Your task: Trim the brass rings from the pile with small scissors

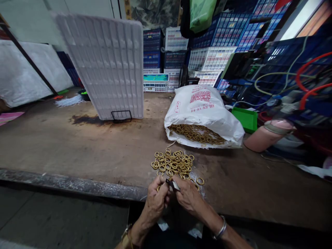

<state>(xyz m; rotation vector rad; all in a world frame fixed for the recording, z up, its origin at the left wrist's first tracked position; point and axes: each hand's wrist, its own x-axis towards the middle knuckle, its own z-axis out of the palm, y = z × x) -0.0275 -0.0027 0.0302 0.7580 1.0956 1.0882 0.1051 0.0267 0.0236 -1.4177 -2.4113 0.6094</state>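
Observation:
My left hand [155, 196] is closed near the table's front edge, with part of a brass-coloured ring [158, 188] showing at its fingers. Right beside it, my right hand [188, 194] grips a small knife-like tool [175, 186] with a black part and a pale, flat metallic part. The tool's dark end meets the left fingertips; the exact contact is hidden. Just beyond both hands lies a loose pile of brass-coloured rings [174, 164]. A single ring [200, 181] lies to the right of the pile. Behind it, a white woven sack [199, 103] lies open towards me, full of similar rings.
A tall, ribbed whitish panel [109, 65] stands in a black wire stand [121, 117] on the brown table [64, 145]. At right are a green tray [244, 119] and a pink bottle [268, 136]. Stacked crates [212, 58] line the back.

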